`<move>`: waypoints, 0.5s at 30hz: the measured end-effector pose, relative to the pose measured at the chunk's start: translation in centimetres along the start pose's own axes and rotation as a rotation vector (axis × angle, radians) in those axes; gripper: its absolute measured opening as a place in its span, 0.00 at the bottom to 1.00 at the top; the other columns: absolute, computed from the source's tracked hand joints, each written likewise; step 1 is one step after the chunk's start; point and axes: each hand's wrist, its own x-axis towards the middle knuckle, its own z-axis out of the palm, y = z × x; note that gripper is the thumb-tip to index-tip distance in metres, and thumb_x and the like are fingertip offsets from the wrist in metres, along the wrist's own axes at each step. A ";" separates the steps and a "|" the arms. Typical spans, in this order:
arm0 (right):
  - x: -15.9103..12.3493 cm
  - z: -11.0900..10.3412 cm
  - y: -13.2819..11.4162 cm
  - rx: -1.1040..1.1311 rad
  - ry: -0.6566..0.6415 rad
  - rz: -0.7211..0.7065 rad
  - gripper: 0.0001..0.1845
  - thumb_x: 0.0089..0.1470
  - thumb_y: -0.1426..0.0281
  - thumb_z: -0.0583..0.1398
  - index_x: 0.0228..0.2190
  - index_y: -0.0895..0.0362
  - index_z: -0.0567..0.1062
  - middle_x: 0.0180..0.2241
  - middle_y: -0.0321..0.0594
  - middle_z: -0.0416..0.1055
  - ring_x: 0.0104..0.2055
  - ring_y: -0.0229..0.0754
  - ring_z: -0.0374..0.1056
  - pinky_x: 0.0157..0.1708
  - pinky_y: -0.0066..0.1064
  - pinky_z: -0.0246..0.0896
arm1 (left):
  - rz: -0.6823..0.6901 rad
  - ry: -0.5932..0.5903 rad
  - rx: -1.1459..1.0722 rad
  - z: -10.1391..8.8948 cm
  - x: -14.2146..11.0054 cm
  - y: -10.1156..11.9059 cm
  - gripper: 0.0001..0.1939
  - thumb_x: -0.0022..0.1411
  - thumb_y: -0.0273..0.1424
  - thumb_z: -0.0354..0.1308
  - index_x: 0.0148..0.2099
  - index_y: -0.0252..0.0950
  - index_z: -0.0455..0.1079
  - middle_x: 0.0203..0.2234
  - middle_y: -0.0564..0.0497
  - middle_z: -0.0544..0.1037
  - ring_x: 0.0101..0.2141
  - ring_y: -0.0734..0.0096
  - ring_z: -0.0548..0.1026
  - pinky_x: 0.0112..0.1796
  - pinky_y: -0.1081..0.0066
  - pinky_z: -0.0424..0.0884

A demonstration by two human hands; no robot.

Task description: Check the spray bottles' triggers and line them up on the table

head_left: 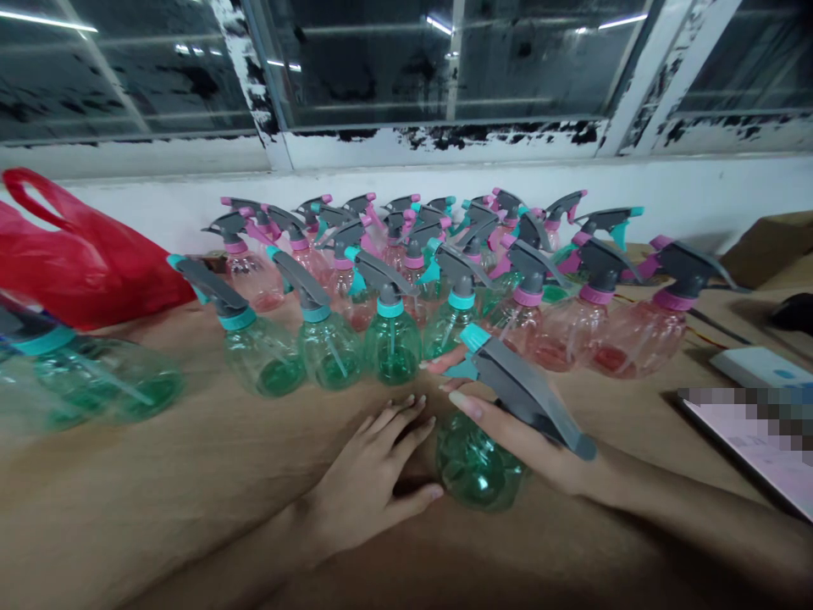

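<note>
A green see-through spray bottle [479, 466] with a grey trigger head and turquoise nozzle stands near the table's front, its nozzle facing away to the left. My right hand [539, 453] is closed round its neck, just under the head, which hides part of the fingers. Left of this bottle, my left hand [374, 474] lies palm down with its fingers stretched and apart, holding nothing. Its thumb tip comes close to the bottle; whether they touch I cannot tell. Just beyond my hands stands another green spray bottle [392, 343], in a row with several more.
Behind are several pink spray bottles [562, 330], crowded toward the white wall [686, 191] under the windows. More green bottles [136, 377] stand at the left, near a red plastic bag [95, 263]. On the right lie a screen device [755, 449], a white box [755, 366] and a cardboard box [771, 250].
</note>
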 end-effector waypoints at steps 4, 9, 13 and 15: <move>0.1 0.0 -0.1 0.013 0.009 -0.008 0.11 0.54 0.69 0.59 0.41 0.53 0.71 0.39 0.38 0.74 0.38 0.40 0.72 0.38 0.33 0.69 | 0.004 0.003 -0.005 -0.2 0.1 0.1 0.32 0.64 0.49 0.52 0.63 0.35 0.58 0.60 0.40 0.60 0.59 0.49 0.58 0.55 0.50 0.57; 0.2 0.2 -0.1 -0.007 0.007 0.023 0.10 0.53 0.71 0.59 0.40 0.53 0.71 0.39 0.38 0.75 0.34 0.40 0.72 0.34 0.33 0.69 | 0.009 0.004 -0.023 -0.3 0.2 0.2 0.32 0.64 0.49 0.52 0.63 0.33 0.58 0.60 0.40 0.62 0.58 0.48 0.60 0.55 0.49 0.57; -0.1 0.0 0.8 -0.052 0.039 0.021 0.04 0.56 0.65 0.58 0.33 0.52 0.71 0.30 0.34 0.73 0.28 0.37 0.70 0.27 0.30 0.65 | 0.002 -0.018 -0.033 -0.3 0.2 0.2 0.33 0.64 0.49 0.52 0.64 0.33 0.56 0.60 0.40 0.61 0.60 0.49 0.57 0.55 0.50 0.56; -0.2 -0.1 1.2 -0.108 0.060 0.005 0.07 0.57 0.63 0.58 0.29 0.52 0.71 0.27 0.33 0.71 0.28 0.36 0.69 0.27 0.29 0.64 | 0.002 -0.013 -0.030 -0.4 0.1 0.2 0.33 0.64 0.48 0.52 0.64 0.34 0.56 0.61 0.40 0.60 0.60 0.50 0.56 0.56 0.50 0.56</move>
